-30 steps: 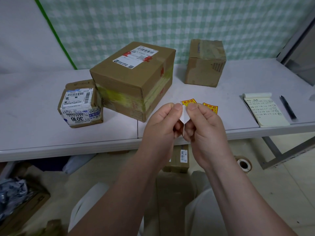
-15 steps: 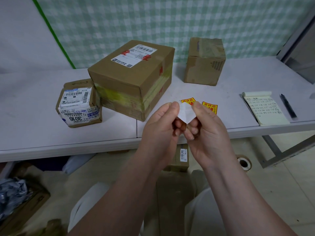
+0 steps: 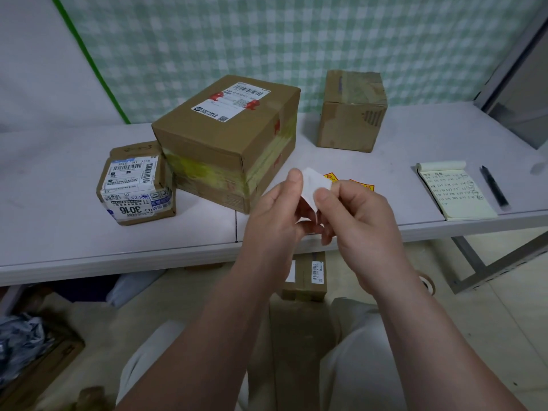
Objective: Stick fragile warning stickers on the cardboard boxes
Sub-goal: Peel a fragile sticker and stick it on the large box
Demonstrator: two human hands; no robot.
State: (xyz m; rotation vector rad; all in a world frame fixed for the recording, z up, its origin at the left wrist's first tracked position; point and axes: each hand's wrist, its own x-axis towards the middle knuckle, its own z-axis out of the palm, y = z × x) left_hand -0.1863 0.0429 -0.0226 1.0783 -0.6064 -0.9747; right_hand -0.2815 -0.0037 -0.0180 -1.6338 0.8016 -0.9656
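Both hands pinch one sticker (image 3: 314,186), its white back facing me, above the table's front edge. My left hand (image 3: 274,216) grips its left corner between thumb and fingers; my right hand (image 3: 360,218) grips its right side. Two yellow-and-red fragile stickers (image 3: 360,183) lie on the white table (image 3: 74,232) just behind my hands, partly hidden. Three cardboard boxes stand on the table: a large box (image 3: 219,149) in the middle, a small labelled box (image 3: 136,185) at the left, and a medium box (image 3: 351,112) at the back right.
A yellow notepad (image 3: 456,192) and a black pen (image 3: 494,188) lie at the table's right. Under the table sit another cardboard box (image 3: 305,275) and a tape roll (image 3: 427,281). A crumpled grey bag in a crate (image 3: 20,345) is at the lower left.
My hands have spread slightly and the white-backed sticker shows more between them, tilted up to the left. The boxes and table stickers have not moved.
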